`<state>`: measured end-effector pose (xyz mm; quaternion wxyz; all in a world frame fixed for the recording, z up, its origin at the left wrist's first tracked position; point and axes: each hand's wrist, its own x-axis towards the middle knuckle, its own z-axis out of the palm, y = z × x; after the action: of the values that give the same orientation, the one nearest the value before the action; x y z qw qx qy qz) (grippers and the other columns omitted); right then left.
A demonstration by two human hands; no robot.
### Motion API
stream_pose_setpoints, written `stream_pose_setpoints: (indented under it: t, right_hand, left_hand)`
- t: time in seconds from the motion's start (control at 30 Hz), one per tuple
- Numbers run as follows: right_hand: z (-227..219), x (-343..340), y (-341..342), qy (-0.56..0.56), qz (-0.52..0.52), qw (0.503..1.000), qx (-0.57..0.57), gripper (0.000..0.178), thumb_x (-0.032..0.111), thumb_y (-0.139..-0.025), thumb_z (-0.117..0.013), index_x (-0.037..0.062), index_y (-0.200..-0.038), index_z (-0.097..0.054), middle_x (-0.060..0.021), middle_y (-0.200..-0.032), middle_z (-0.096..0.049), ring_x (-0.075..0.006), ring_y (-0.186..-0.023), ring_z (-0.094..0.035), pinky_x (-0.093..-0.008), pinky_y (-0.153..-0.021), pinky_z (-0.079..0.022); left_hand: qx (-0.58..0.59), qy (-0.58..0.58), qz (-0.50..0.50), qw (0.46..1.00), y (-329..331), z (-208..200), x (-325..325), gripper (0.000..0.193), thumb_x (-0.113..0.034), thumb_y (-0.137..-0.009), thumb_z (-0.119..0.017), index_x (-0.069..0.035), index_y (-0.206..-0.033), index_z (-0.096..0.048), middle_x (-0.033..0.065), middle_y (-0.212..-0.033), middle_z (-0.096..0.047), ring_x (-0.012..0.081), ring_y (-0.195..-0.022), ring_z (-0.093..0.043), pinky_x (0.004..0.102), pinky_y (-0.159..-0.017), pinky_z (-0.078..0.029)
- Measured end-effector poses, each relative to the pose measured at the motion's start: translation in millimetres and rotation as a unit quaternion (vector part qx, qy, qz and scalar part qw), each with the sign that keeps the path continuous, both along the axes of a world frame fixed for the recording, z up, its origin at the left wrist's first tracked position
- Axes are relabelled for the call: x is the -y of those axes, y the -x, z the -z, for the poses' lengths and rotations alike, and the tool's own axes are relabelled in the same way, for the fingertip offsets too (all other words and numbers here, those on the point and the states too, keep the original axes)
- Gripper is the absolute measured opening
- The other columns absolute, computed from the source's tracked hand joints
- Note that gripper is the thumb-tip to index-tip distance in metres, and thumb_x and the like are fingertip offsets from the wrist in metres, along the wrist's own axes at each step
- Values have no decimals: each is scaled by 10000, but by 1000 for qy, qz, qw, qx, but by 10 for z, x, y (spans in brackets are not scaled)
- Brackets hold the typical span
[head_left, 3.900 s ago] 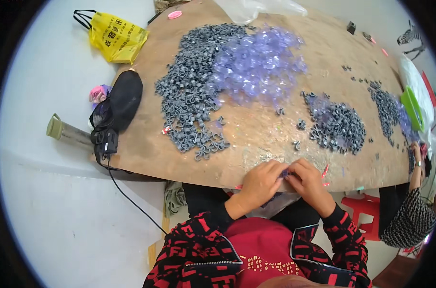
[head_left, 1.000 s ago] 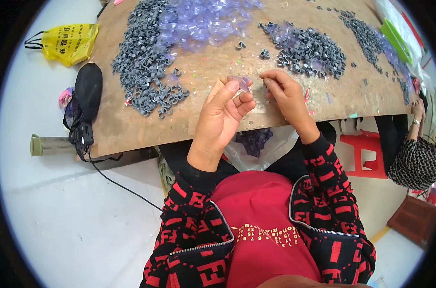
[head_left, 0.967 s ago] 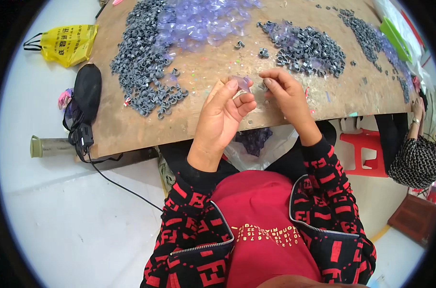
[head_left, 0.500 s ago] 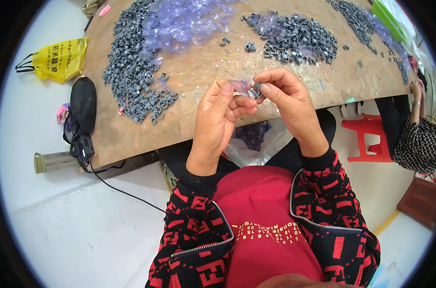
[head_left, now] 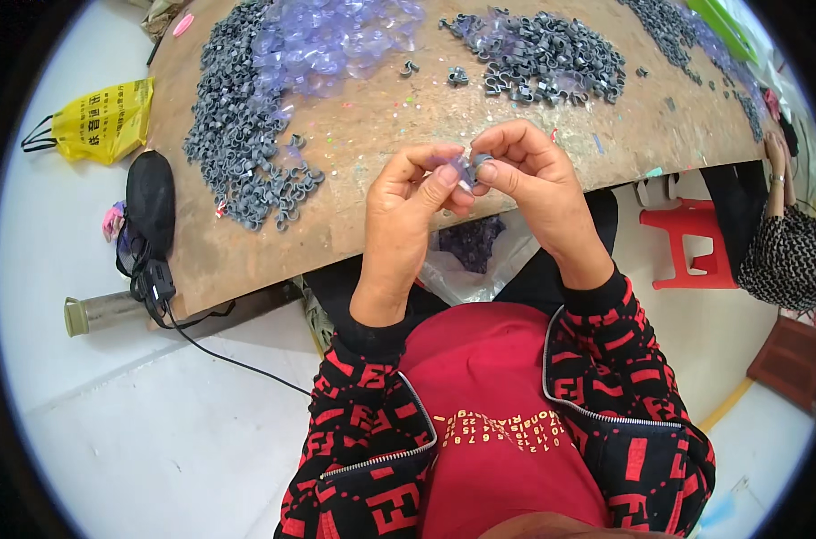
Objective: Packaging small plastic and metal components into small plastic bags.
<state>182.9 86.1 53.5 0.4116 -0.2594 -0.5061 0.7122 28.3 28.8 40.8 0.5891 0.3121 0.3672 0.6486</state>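
Both hands meet over the table's near edge. My left hand (head_left: 399, 211) is closed, pinching a small clear purplish plastic piece (head_left: 463, 167) between thumb and fingers. In a thumb-and-finger pinch, my right hand (head_left: 543, 184) holds a small grey plastic clip (head_left: 481, 160) against that piece. The fingers partly cover both parts, so I cannot tell whether they are joined. Beyond my hands lie a heap of grey clips (head_left: 237, 126) and a pile of clear purple plastic pieces (head_left: 336, 45) touching it.
Another grey clip heap (head_left: 561, 58) lies at the far right of the wooden table (head_left: 354, 171). A bag with dark purple pieces (head_left: 469, 244) hangs below the edge. Nearby are a yellow bag (head_left: 102, 121), a black pouch (head_left: 150, 202), a red stool (head_left: 691, 242) and another person's arm (head_left: 776, 193).
My left fingers have drawn in, bringing the clear plastic piece closer against the grey clip. The whole view has shifted slightly; the heaps look unchanged.
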Motion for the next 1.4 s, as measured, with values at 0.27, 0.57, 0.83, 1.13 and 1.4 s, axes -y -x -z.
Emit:
stream_pose_setpoints:
  t: [0.27, 0.57, 0.83, 1.13, 1.4]
  right_hand:
    - [38, -17, 7, 23, 8, 1000, -3, 161, 87, -865, -627, 29, -1007, -576, -26, -888, -587, -102, -741, -562, -231, -702, -459]
    - [32, -27, 45, 21, 42, 999, -24, 153, 108, -879, -619, 26, -1003, -584, -29, -901, -589, -97, -733, -558, -244, -692, -465]
    - [44, 46, 63, 0, 28, 1000, 3, 140, 147, -909, -590, 37, -995, -587, 5, -832, -559, -64, -674, -505, -200, -624, -418]
    - [94, 47, 79, -48, 85, 994, 44, 125, 159, -919, -581, 47, -975, -580, 33, -797, -559, -29, -647, -468, -170, -573, -370]
    - [181, 43, 103, -103, 82, 984, 120, 111, 126, -906, -588, 38, -975, -587, 22, -819, -588, -30, -702, -499, -185, -589, -390]
  left_hand:
    - [-238, -73, -81, 965, -70, 73, 32, 159, 6, -877, -589, -22, -1033, -595, 55, -920, -618, 108, -815, -595, 247, -712, -487]
    - [46, 25, -18, 998, 24, 98, 30, 95, -84, -887, -619, -50, -964, -576, 71, -940, -622, 126, -767, -582, 232, -682, -464]
    - [177, 31, 35, 983, -70, 127, 46, 132, -140, -901, -615, -62, -985, -548, 61, -919, -613, 106, -757, -573, 239, -662, -475]
    - [144, 48, 28, 988, -107, 121, 24, 100, -138, -922, -581, -83, -994, -538, 52, -942, -623, 115, -769, -628, 234, -648, -530]
    - [325, 46, 44, 944, -57, 352, 17, 80, -107, -943, -530, -99, -1022, -528, 54, -969, -634, 144, -877, -657, 279, -736, -570]
